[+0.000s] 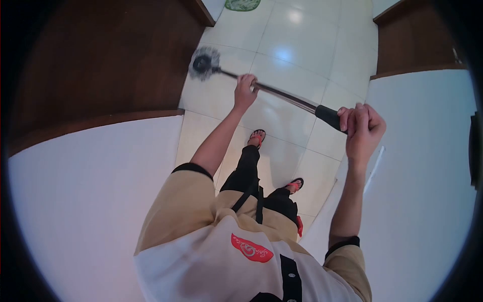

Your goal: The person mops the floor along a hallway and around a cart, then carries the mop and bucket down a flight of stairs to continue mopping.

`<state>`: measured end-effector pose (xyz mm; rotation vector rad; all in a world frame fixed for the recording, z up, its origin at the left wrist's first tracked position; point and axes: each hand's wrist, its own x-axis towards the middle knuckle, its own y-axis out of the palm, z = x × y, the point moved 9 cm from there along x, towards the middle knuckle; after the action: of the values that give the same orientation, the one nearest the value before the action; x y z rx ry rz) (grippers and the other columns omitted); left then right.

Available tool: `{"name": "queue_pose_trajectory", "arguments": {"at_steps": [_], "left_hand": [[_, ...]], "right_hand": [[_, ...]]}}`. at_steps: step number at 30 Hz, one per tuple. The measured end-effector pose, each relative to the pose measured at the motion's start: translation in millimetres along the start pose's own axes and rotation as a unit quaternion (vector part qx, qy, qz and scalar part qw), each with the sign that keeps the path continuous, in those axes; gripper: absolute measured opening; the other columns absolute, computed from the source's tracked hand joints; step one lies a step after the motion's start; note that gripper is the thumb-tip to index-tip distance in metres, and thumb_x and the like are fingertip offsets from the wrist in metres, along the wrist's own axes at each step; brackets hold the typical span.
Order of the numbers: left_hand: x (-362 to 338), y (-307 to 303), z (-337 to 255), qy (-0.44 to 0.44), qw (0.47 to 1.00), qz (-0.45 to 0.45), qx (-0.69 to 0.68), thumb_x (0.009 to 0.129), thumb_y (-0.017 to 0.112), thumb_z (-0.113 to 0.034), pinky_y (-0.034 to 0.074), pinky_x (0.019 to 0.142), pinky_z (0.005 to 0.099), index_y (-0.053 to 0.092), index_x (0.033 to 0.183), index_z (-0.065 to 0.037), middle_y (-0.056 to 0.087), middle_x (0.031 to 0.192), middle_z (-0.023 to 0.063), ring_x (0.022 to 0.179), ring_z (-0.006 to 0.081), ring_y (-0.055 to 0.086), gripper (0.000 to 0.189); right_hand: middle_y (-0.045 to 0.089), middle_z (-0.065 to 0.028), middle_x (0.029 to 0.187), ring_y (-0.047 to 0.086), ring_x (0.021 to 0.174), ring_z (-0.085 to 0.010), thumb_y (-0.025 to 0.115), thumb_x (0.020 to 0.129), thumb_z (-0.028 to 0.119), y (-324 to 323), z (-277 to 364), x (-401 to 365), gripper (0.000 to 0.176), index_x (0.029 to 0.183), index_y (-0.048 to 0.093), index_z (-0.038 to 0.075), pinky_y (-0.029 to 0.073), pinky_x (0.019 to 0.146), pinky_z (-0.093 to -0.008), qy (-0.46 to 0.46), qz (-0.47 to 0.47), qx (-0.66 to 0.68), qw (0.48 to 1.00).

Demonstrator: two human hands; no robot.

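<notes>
A mop (pixel 287 95) with a dark pole slants across the view. Its round grey fringed head (pixel 203 64) is at the upper left, by the foot of the dark brown door, over the tiles. My left hand (pixel 245 91) is closed round the pole a short way from the mop head. Further right, my right hand (pixel 363 123) wraps round the thick black grip at the pole's other end.
Pale glossy floor tiles (pixel 297 65) run between white walls (pixel 100 201). A brown door (pixel 110 65) stands at the left, another (pixel 417 40) at the upper right. A green mat (pixel 242 4) lies at the top. My sandalled feet are below the pole.
</notes>
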<state>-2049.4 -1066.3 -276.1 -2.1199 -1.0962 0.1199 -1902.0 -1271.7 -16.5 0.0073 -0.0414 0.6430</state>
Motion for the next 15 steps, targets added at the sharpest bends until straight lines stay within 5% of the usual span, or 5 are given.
{"name": "queue_pose_trajectory", "arguments": {"at_steps": [10,12,13,14,15], "left_hand": [[-212.1,84.1,-46.7,0.003,0.918,0.376,0.125,0.056,0.064,-0.006,0.042,0.069,0.0392,0.057,0.081,-0.009,0.051,0.080,0.0096,0.085,0.0305,0.046,0.026],[-287.3,159.4,-62.2,0.079,0.902,0.409,0.112,0.056,0.062,-0.009,0.042,0.071,0.0418,0.058,0.088,-0.009,0.052,0.084,0.0127,0.085,0.0324,0.049,0.032],[-303.9,162.7,-144.8,0.051,0.888,0.430,0.155,0.058,0.060,-0.008,0.042,0.071,0.0427,0.057,0.086,-0.007,0.052,0.084,0.0142,0.085,0.0321,0.049,0.029],[-356.4,222.9,-167.5,0.114,0.905,0.409,0.009,0.059,0.058,-0.008,0.042,0.070,0.0430,0.055,0.084,-0.006,0.052,0.087,0.0151,0.086,0.0316,0.049,0.025],[-385.6,245.9,-256.0,0.123,0.850,0.509,0.058,0.060,0.057,-0.008,0.042,0.070,0.0428,0.055,0.081,-0.006,0.053,0.087,0.0157,0.086,0.0310,0.050,0.021]], "right_hand": [[0.047,-0.0037,0.047,0.043,0.042,-0.0074,0.048,0.077,0.003,-147.0,-26.4,-192.8,0.023,0.055,0.048,-0.003,0.034,0.041,-0.0223,0.068,0.064,-0.056,0.994],[0.048,-0.0035,0.048,0.044,0.042,-0.0088,0.051,0.079,0.008,-246.3,-25.4,-263.5,0.028,0.052,0.047,0.001,0.034,0.040,-0.0221,0.049,-0.006,-0.164,0.985],[0.050,-0.0032,0.051,0.046,0.044,-0.0092,0.054,0.077,0.006,-307.3,-29.7,-302.9,0.021,0.056,0.050,0.003,0.035,0.041,-0.0218,0.048,-0.077,0.016,0.996],[0.051,-0.0035,0.052,0.046,0.045,-0.0097,0.056,0.074,0.003,-384.4,-14.9,-362.4,0.018,0.057,0.050,0.005,0.039,0.044,-0.0237,0.067,-0.340,0.002,0.938],[0.049,-0.0054,0.049,0.044,0.041,-0.0110,0.054,0.077,0.012,-432.5,30.9,-390.0,0.023,0.056,0.050,0.002,0.043,0.048,-0.0280,0.057,-0.292,-0.108,0.949]]}}
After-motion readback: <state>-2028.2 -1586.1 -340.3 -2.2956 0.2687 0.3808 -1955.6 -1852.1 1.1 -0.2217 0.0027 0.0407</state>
